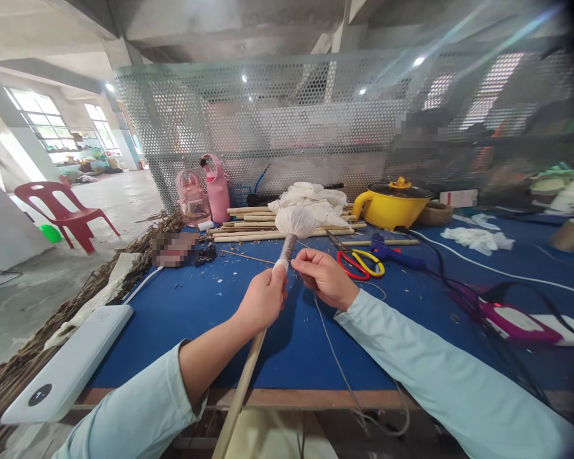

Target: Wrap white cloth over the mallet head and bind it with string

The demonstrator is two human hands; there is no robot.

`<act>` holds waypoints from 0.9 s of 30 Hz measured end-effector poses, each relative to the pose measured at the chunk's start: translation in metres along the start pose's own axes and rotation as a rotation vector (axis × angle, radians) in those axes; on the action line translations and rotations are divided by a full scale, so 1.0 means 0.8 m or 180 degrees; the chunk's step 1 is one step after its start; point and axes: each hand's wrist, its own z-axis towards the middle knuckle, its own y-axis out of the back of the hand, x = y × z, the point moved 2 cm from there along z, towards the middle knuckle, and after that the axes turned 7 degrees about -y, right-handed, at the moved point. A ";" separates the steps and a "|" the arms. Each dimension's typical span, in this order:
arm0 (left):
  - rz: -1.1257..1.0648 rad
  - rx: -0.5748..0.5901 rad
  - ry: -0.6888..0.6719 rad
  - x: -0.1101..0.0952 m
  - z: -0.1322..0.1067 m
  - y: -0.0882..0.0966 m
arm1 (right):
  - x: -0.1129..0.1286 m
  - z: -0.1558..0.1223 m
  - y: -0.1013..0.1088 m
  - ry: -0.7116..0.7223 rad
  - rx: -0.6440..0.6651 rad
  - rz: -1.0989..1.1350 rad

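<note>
My left hand (264, 298) is wrapped round a pale wooden stick (242, 389) that slants up from below the table edge. At the stick's upper end sits a round bundle of white cloth (295, 221), its neck bound with grey cord (289, 247). Just right of that binding, my right hand (326, 277) pinches the cord, with thumb and forefinger closed. A loose length of the cord (332, 347) hangs from there over the table's front edge. Scissors (361, 264) with red and yellow handles lie beyond my right hand.
Several wooden sticks (249, 234) lie behind, with white cloth (310, 199) on top. A yellow electric pot (396, 207), a blue glue gun (397, 253) and cables are at right. Pink bottles (217, 194) stand at back left; a white power bank (71, 363) lies at left.
</note>
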 end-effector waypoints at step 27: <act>-0.1250 0.1124 0.0780 0.015 0.018 0.012 | -0.010 0.003 0.005 -0.0353 0.0426 0.0445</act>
